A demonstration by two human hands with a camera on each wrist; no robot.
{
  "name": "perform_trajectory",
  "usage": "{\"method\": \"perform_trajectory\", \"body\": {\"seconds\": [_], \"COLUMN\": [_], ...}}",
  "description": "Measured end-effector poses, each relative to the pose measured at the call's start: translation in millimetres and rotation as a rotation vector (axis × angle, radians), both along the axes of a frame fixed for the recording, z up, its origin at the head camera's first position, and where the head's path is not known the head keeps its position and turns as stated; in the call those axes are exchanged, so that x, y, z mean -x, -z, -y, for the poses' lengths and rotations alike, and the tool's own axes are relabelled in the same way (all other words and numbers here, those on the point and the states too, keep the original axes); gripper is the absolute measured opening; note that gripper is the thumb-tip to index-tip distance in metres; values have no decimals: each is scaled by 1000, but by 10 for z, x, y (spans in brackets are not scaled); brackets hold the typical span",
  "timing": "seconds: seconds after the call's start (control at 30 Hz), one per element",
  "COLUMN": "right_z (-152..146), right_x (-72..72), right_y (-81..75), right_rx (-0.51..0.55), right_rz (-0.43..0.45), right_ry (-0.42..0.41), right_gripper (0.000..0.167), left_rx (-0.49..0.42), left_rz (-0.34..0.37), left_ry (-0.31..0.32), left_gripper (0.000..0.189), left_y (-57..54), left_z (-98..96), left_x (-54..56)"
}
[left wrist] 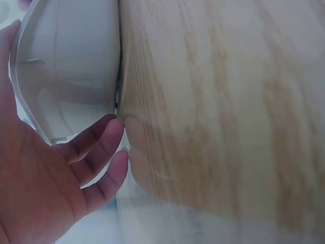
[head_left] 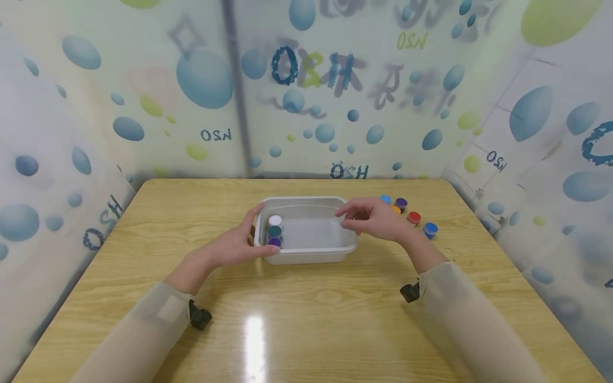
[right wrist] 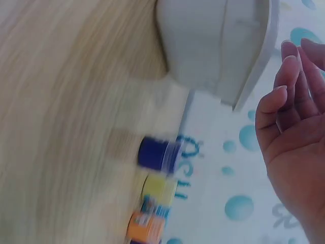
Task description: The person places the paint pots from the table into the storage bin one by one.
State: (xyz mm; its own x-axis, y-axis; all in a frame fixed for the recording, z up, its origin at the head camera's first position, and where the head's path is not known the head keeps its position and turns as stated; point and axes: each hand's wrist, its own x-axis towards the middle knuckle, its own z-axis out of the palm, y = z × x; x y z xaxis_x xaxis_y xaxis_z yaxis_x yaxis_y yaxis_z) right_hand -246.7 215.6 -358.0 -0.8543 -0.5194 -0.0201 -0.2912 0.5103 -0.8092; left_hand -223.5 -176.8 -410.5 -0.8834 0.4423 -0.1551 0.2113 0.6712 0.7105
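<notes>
A white plastic basin [head_left: 306, 255] stands on the table. My left hand [head_left: 234, 246] holds its left end, thumb along the front rim and fingers against the outer wall. In the left wrist view the fingertips [left wrist: 114, 133] reach the basin's lower edge. Lined up inside the basin's left end are small jars with a white lid [head_left: 275, 220], a dark green lid [head_left: 274, 232] and a purple lid [head_left: 274, 242]. Over the basin's right rim hovers my right hand [head_left: 378, 218], its fingers loosely bent with nothing visible between them.
Right of the basin stand several small jars, among them a red-lidded one [head_left: 414, 217], a blue-lidded one [head_left: 430, 230] and a purple-lidded one [head_left: 400, 203]. My right hand partly covers an orange-lidded jar [head_left: 396, 209]. Patterned walls [head_left: 306, 133] enclose the wooden table [head_left: 306, 319] at back and sides.
</notes>
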Motion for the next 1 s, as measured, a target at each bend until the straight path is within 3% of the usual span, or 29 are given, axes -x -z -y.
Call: {"method": "perform_trajectory", "body": {"seconds": [0.47, 1.0], "right_z": [-706, -802], "right_x": [-56, 192], "right_y": [223, 479], "right_rx": [-63, -178], "right_rz": [-2, 9], "right_ry": [129, 186], "right_gripper": [31, 44], "left_rx": [5, -21], "left_rz": [-2, 13], "left_ry": [1, 11], "left_gripper": [128, 129], "left_y": [5, 8], "left_z": [-7, -2], "left_x": [0, 13]}}
